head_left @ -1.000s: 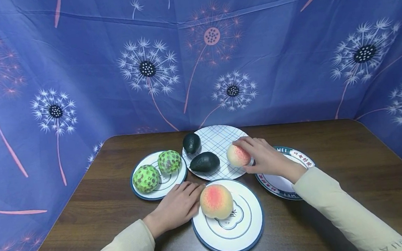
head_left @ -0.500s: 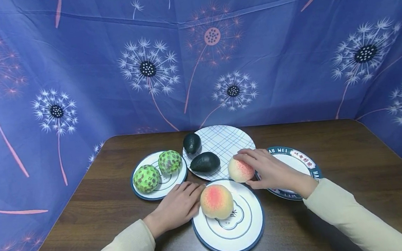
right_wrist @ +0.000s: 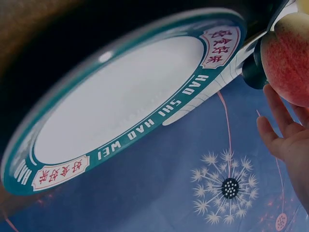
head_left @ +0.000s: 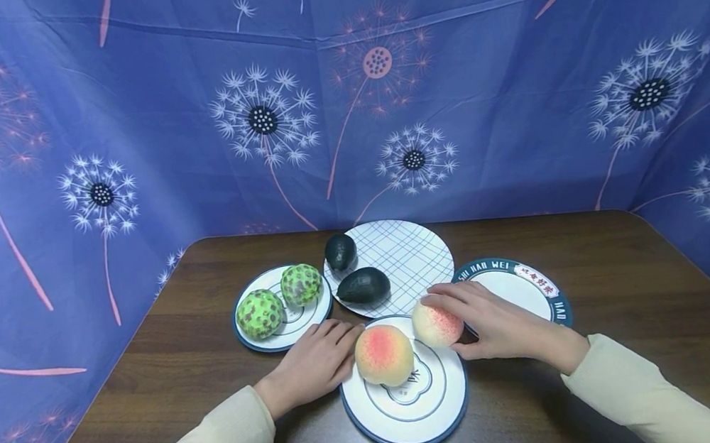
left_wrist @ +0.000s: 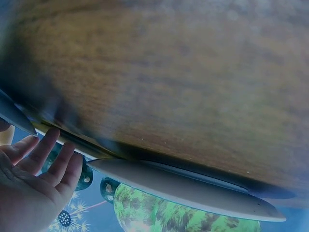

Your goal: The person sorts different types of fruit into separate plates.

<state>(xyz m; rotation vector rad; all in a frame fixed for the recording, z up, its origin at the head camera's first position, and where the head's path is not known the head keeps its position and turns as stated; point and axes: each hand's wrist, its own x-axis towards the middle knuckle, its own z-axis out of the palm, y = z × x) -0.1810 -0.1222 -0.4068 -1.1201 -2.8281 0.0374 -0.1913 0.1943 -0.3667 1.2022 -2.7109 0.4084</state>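
Observation:
My right hand [head_left: 499, 322] holds a pale peach [head_left: 434, 322] with a pink blush, between thumb and fingers, over the back right of the front white plate [head_left: 413, 424]. In the right wrist view the peach [right_wrist: 289, 58] sits against the fingers at the right edge. Another peach [head_left: 384, 356], redder on top, is on the front plate's left part. Beside that plate's left rim lies my left hand [head_left: 311, 365], its fingertips near the rim and the peach. The left wrist view shows this hand [left_wrist: 38, 179] with straight, relaxed fingers and nothing in them.
A small blue-rimmed plate [head_left: 289, 338] at left bears two green speckled balls [head_left: 259, 314]. Behind, a checked plate [head_left: 409, 252] carries two dark avocados [head_left: 363, 286]. A green-rimmed plate [head_left: 519, 291] stands right, partly behind the right hand. A blue dandelion cloth [head_left: 343, 94] hangs behind the table.
My right hand has carried its peach from over the checked plate toward me and slightly right, to the front plate's back right part. The left hand has stayed in place.

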